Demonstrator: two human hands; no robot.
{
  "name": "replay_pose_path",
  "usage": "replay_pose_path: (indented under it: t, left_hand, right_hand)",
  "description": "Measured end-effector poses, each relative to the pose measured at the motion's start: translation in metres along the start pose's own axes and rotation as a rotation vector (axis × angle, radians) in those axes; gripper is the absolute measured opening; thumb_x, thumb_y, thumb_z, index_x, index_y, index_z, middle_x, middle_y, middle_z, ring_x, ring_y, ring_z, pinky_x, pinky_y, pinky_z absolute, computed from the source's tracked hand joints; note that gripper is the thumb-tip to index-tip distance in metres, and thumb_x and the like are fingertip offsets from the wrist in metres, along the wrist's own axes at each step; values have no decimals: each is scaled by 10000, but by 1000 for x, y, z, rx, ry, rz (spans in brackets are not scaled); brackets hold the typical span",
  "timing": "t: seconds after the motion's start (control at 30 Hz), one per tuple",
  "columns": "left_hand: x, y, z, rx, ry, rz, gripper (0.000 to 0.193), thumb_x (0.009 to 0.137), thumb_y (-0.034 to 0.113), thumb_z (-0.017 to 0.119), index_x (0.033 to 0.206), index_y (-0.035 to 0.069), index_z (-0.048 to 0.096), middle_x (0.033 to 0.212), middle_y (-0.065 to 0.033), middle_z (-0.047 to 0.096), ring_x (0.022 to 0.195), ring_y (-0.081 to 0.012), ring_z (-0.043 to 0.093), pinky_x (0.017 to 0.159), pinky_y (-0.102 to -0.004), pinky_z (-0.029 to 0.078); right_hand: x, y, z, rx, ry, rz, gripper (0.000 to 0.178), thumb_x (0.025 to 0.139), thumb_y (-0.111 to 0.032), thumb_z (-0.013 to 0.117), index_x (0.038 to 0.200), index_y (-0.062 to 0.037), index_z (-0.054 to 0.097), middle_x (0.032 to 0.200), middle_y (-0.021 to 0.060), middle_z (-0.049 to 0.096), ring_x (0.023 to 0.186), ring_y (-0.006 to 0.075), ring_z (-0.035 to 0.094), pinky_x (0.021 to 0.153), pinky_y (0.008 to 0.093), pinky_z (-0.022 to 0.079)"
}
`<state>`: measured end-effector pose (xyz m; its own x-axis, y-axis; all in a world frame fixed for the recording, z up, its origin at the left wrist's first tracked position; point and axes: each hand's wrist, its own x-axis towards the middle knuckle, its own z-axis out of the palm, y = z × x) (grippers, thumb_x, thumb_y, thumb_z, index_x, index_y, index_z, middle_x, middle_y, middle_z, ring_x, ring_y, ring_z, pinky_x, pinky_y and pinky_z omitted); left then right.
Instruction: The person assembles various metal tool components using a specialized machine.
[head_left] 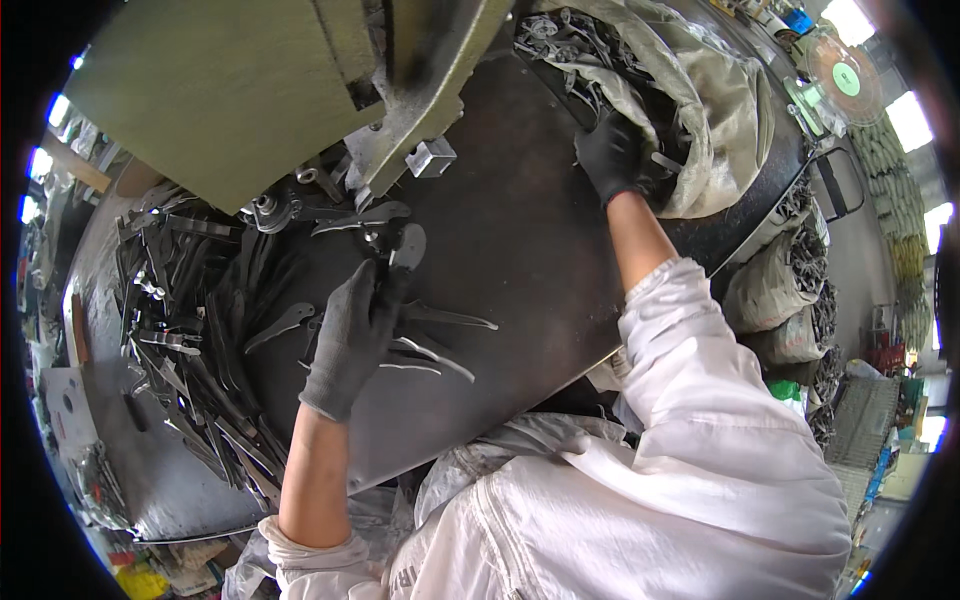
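My left hand [345, 340], in a grey knitted glove, is closed around a dark flat metal handle with a rounded end [408, 246]. Just beyond its fingers, a curved metal lever [365, 217] lies under the machine head [415, 110]. Loose curved handles [450, 316] rest on the dark table [490, 210], beside this hand. At the mouth of a beige sack [735, 130] is my right hand [612, 158] in a dark glove, against the dark metal parts [585, 45] spilling from it. Its fingertips are hidden among the sack's edge and the parts.
A large heap of dark metal handles [215, 350] covers the table's left side. The olive machine body [220, 90] overhangs the far left. Filled sacks [770, 285] stand past the table's right edge, with a fan [842, 80] farther back.
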<state>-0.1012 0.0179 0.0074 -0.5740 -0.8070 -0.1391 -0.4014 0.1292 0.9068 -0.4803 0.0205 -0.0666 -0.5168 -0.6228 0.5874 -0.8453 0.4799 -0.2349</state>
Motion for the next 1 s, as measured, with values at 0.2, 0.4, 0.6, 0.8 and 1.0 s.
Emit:
replay_pose_path:
  t: [0.2,0.4,0.6,0.8,1.0]
  left_hand:
    - [-25,-37,-30,377,163,50,167,909,123,493,975,-20,548,744,-91,549,664,-123,515,600,-265,415]
    - [-15,-24,-36,6,160,-110,241,931,186,484,1036,-13,569,846,-62,605,710,-103,572,624,-229,460]
    - [5,-34,-30,-398,77,-151,277,949,215,457,1069,-15,552,846,-55,606,701,-94,583,628,-215,482]
    - [17,-14,-33,-294,3,-129,250,939,159,448,1074,-26,547,840,-72,614,718,-106,598,638,-229,493]
    - [31,-39,-29,-99,-89,105,222,925,78,416,1059,-34,553,846,-81,622,714,-116,608,627,-240,502]
  right_hand:
    - [-28,-41,-15,322,-119,-52,347,716,-95,544,1043,20,530,1010,256,580,921,383,577,774,429,466]
    - [-25,-83,-68,418,-14,-133,326,837,-101,554,1153,-32,516,1012,201,601,826,332,617,701,390,492]
    - [-62,-167,-86,1389,-942,196,283,862,-157,609,1101,-10,577,886,49,614,725,73,563,602,206,459]
    - [-75,-196,-84,1332,-1047,331,227,834,-123,626,1012,13,590,817,57,644,675,87,590,598,246,467]
    - [-86,-191,-57,1222,-856,97,318,801,-180,665,1034,13,566,764,86,618,654,105,572,603,279,466]
